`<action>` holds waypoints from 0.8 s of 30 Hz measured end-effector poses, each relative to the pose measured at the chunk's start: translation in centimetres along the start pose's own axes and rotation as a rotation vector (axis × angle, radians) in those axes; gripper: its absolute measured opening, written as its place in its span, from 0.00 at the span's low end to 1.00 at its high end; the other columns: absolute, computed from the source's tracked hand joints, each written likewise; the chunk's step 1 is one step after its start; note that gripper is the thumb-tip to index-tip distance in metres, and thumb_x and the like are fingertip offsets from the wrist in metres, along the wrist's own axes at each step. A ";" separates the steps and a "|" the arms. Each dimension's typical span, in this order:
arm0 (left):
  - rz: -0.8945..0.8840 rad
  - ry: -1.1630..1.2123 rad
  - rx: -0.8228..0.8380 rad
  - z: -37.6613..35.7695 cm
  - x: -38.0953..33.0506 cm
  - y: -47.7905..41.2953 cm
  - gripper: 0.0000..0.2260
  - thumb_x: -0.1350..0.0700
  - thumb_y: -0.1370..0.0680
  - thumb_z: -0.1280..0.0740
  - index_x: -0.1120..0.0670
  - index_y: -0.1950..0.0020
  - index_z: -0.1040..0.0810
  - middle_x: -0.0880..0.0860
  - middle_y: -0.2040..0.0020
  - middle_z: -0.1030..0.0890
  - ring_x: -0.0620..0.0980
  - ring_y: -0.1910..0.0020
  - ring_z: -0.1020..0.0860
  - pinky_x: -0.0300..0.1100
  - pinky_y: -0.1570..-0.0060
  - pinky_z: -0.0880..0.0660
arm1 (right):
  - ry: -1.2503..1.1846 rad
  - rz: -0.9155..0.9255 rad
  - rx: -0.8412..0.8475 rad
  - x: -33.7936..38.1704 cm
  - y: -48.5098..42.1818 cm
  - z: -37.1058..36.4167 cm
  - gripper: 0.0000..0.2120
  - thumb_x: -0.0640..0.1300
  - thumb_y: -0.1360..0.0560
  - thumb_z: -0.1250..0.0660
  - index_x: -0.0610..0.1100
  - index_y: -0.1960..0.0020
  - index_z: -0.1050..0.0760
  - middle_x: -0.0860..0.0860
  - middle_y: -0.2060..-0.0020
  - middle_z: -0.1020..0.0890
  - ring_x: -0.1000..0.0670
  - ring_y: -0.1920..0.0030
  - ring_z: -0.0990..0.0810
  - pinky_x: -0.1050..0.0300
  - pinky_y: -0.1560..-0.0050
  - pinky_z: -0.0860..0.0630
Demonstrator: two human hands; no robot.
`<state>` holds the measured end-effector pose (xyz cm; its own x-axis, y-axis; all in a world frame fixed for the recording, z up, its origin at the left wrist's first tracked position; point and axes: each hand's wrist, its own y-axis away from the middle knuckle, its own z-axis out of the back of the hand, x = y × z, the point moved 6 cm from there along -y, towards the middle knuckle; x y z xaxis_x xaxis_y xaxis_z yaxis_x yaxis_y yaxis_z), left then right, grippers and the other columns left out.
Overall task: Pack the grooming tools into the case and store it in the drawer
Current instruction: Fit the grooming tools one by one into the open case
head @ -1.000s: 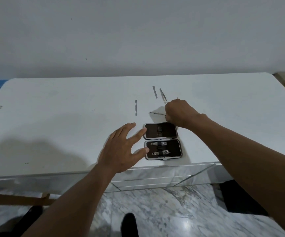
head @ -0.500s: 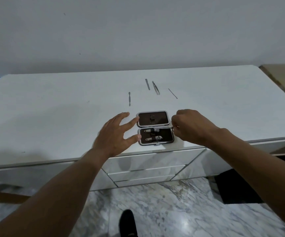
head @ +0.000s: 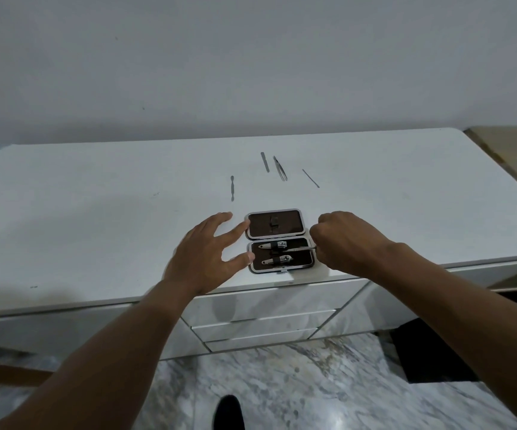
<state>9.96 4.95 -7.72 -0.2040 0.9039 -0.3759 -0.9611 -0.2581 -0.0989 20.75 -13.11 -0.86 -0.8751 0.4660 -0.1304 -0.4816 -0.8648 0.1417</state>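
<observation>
A small metal-rimmed case [head: 309,225] lies open near the front edge of the white dresser top [head: 96,218], its dark lining up. Two nail clippers [head: 274,245] sit strapped in the near half. My right hand [head: 344,240] is closed on a thin metal tool [head: 299,249] whose tip lies across that near half. My left hand [head: 207,252] rests open, its fingertips touching the case's left side. Farther back on the top lie a double-ended pusher [head: 232,188], a flat file [head: 265,162], tweezers [head: 280,168] and a thin pick [head: 310,178].
White drawer fronts [head: 263,324] sit directly below the case, all closed. Marble floor [head: 282,383] lies below, with my dark shoe [head: 228,412] on it. A grey wall rises behind the dresser. A wooden surface [head: 511,144] adjoins the dresser's right end.
My right hand picked a thin tool from the dresser top behind the case and brought it back to the case's near half. My left hand stayed at the case's left side.
</observation>
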 end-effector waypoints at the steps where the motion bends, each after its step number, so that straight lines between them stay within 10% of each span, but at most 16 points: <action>1: 0.003 -0.001 0.004 0.0 0.0 0.0 0.32 0.28 0.29 0.50 0.36 0.26 0.39 0.47 0.24 0.37 0.48 0.25 0.40 0.50 0.30 0.38 | 0.001 -0.001 0.004 0.1 -0.1 0.0 0.16 0.36 0.28 0.40 0.43 0.69 0.43 0.44 0.64 0.31 0.42 0.64 0.34 0.54 0.63 0.37; 6: 0.005 -0.007 0.003 0.0 0.0 0.0 0.32 0.28 0.28 0.50 0.36 0.26 0.39 0.47 0.24 0.37 0.49 0.25 0.40 0.52 0.30 0.37 | -0.023 0.006 -0.012 0.8 -0.6 0.2 0.05 0.37 0.27 0.40 0.38 0.58 0.26 0.39 0.58 0.22 0.39 0.62 0.27 0.54 0.63 0.36; 24: 0.012 -0.019 0.007 -0.2 0.2 -0.1 0.29 0.29 0.26 0.47 0.34 0.25 0.42 0.45 0.23 0.39 0.47 0.25 0.42 0.50 0.30 0.38 | -0.140 0.055 -0.100 1.9 -1.7 -1.1 0.08 0.38 0.26 0.40 0.37 0.59 0.24 0.41 0.56 0.20 0.39 0.57 0.22 0.55 0.61 0.34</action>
<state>10.03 5.07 -8.01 -0.2188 0.9071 -0.3596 -0.9599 -0.2663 -0.0877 19.98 -10.92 -2.44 -0.9014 0.4328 0.0133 -0.4318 -0.9008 0.0455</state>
